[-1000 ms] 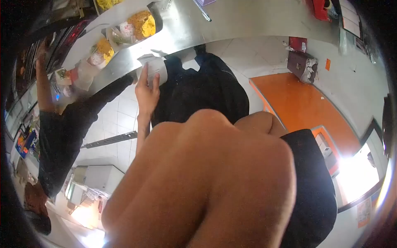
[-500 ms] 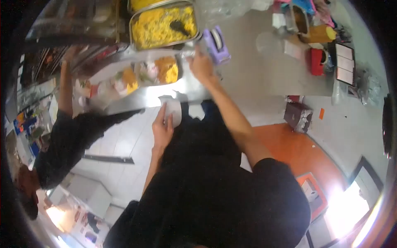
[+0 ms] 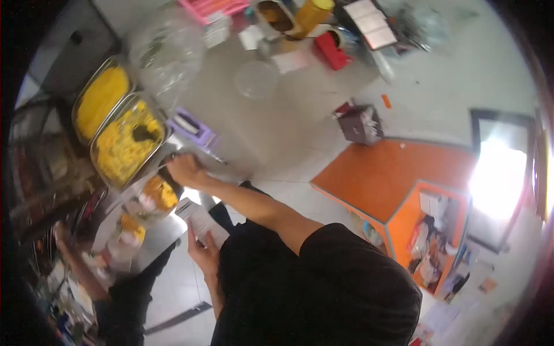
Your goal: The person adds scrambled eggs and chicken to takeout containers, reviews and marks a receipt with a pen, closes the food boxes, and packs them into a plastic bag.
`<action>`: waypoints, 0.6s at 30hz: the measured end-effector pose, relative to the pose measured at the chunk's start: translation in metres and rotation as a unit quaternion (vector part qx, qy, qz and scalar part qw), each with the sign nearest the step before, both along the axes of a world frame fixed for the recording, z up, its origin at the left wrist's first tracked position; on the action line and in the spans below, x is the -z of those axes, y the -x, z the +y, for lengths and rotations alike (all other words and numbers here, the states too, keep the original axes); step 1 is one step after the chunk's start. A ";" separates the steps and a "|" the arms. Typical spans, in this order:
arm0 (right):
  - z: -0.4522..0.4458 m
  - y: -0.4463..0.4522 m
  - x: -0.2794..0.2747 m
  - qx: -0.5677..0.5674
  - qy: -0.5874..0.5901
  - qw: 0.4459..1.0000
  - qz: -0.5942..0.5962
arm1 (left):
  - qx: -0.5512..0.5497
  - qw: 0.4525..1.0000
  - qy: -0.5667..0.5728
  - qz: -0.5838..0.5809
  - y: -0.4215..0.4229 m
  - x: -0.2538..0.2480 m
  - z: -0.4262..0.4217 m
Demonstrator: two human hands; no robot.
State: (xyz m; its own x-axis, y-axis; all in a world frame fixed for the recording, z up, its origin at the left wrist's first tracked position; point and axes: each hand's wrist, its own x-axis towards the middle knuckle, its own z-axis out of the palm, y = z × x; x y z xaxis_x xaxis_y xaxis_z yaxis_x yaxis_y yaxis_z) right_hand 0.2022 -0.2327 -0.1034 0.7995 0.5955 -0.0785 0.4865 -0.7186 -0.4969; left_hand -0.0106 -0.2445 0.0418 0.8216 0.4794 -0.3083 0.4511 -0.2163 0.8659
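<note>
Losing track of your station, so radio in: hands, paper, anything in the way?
Left hand holding printed paper. Right hand near yellow-food tray, grip unclear. Another person's hand at view's left, apart from both.

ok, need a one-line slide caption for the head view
Left hand holds a printed sheet; right hand is near yellow food in a metal tray.

White paper — bright yellow food — orange counter
</note>
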 end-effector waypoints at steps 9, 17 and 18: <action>-0.075 -0.109 -0.124 0.202 -0.150 0.966 -0.065 | 0.067 0.996 -0.038 -0.039 -0.025 0.019 0.002; -0.107 -0.067 -0.149 0.134 -0.095 0.973 0.160 | 0.066 0.971 -0.228 -0.019 -0.081 0.115 0.030; -0.116 -0.040 -0.128 0.101 -0.030 0.982 0.158 | 0.056 0.973 -0.225 -0.012 -0.081 0.112 0.029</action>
State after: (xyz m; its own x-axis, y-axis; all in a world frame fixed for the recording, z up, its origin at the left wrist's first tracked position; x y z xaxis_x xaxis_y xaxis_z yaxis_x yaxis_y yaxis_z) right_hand 0.2419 -0.3487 0.0244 0.8433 0.4380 -0.3114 0.1518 -0.7500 -0.6438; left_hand 0.0704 -0.2157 -0.0697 0.8812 0.4677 -0.0684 0.3834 -0.6226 0.6821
